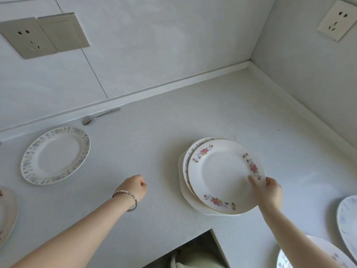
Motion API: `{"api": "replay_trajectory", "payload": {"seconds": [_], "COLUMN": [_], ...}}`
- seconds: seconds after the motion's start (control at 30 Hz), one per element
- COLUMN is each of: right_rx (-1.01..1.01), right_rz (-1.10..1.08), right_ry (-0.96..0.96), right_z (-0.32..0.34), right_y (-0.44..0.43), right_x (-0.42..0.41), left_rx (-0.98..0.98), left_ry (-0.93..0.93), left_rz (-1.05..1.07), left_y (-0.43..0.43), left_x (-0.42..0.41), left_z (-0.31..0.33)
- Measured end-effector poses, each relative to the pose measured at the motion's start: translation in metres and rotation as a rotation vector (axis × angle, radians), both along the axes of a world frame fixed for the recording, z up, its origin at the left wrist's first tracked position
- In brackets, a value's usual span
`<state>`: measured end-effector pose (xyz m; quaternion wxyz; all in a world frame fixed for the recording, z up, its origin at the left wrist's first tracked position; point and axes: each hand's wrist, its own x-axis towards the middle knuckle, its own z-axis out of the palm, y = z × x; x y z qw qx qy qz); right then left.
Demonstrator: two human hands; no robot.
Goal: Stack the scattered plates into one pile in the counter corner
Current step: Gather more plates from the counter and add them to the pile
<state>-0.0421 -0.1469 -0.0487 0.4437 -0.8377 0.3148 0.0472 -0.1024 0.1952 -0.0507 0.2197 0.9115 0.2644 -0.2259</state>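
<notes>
Plate pile (196,205) sits right of the middle on the white counter (154,142).
The right hand (270,192) pinches the rim of the top pink-flower plate (222,175). The left hand (133,187) is a fist holding nothing. A blue-flower plate (56,155) lies far left.

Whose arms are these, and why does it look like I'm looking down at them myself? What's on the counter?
No machine here: these are a person's two bare arms. The picture comes from a camera worn on their head, looking down, so you see what they see. The right hand pinches the rim of a white plate with pink flowers, which sits atop a small pile of white plates on the pale grey counter. The left hand, wearing a silver bracelet, is curled and holds nothing. Further left lie a white plate with a blue flowery rim and a metal spoon by the wall.
</notes>
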Motion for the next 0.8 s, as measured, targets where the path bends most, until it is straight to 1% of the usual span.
{"api": "replay_trajectory", "payload": {"seconds": [0.1, 0.23, 0.3, 0.37, 0.43, 0.5, 0.53, 0.6, 0.63, 0.7, 0.73, 0.8], "right_rx": [-0.076, -0.139, -0.221, -0.357, -0.541, -0.758, -0.797, -0.684, -0.579, -0.366, -0.302, -0.288], "right_rz": [0.026, 0.129, 0.174, 0.253, 0.386, 0.639, 0.772, 0.952, 1.004, 1.025, 1.053, 1.167], "right_ry": [0.057, 0.082, 0.103, 0.107, 0.089, 0.065, 0.052, 0.067, 0.088, 0.129, 0.139, 0.140], "right_z": [0.000, 0.008, 0.012, 0.018, 0.023, 0.031, 0.034, 0.041, 0.046, 0.052, 0.053, 0.051], "right_y": [0.004, 0.008, 0.011, 0.013, 0.016, 0.027, 0.037, 0.064, 0.080, 0.119, 0.141, 0.185], "right_x": [0.004, 0.008, 0.008, 0.009, 0.012, 0.017, 0.019, 0.022, 0.021, 0.015, 0.012, 0.006], "left_rx": [0.013, 0.027, 0.031, 0.032, 0.036, 0.037, 0.034, 0.026, 0.025, 0.028, 0.032, 0.040], "left_ry": [0.013, 0.015, 0.008, 0.001, 0.003, 0.016, 0.021, 0.028, 0.028, 0.025, 0.022, 0.019], "left_rz": [-0.008, -0.015, -0.025, -0.031, -0.035, -0.019, 0.000, 0.042, 0.064, 0.107, 0.129, 0.177], "left_y": [-0.002, -0.005, -0.006, -0.007, -0.007, -0.005, -0.003, 0.003, 0.007, 0.020, 0.029, 0.051], "left_x": [0.000, 0.002, 0.003, 0.002, 0.000, -0.004, -0.006, -0.013, -0.018, -0.029, -0.036, -0.051], "left_z": [-0.001, -0.001, -0.001, -0.001, -0.001, -0.001, -0.001, -0.002, -0.002, 0.000, 0.002, 0.007]}}
